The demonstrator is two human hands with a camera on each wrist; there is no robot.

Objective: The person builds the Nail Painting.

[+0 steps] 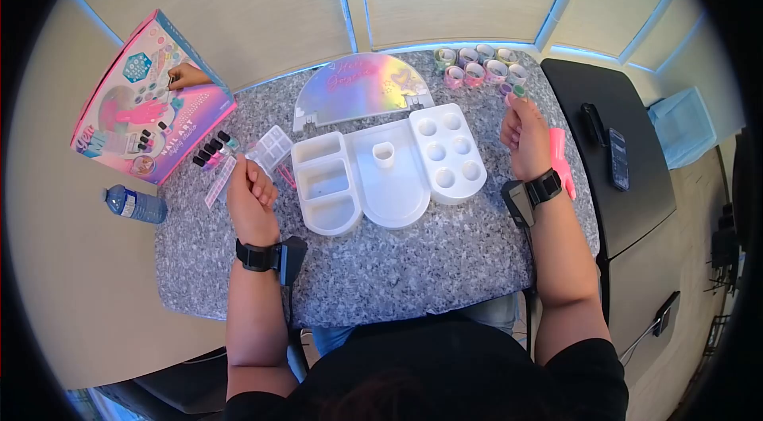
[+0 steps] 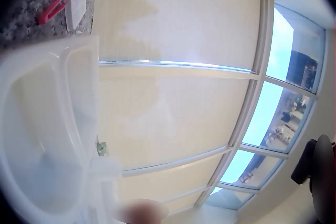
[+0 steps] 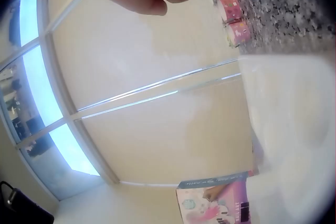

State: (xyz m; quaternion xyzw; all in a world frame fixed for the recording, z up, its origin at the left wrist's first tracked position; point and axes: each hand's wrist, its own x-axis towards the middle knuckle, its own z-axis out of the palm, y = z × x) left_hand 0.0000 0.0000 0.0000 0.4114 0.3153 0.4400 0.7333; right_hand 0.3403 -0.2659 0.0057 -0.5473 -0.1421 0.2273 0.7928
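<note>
In the head view a white plastic station (image 1: 391,202) lies on the table between my hands, with compartments at left, a small raised cup (image 1: 383,153) in the middle and round wells at right. My left hand (image 1: 253,189), fingers loosely curled and holding nothing, is left of it by a pale sticker sheet (image 1: 220,183) and a white tray (image 1: 273,147). On the other side my right hand (image 1: 525,139) is loosely curled too. Its fingertips overlap small purple and green tubs (image 1: 519,91). A pink model hand (image 1: 559,152) lies beside it, partly hidden by the wrist.
Behind the station lies a shiny iridescent panel (image 1: 358,91). At left are a nail art box (image 1: 143,111), black-capped polish bottles (image 1: 208,153) and a water bottle (image 1: 137,205). Patterned rolls or tubs (image 1: 474,71) stand back right. A dark side table (image 1: 588,91) holds a phone (image 1: 618,159).
</note>
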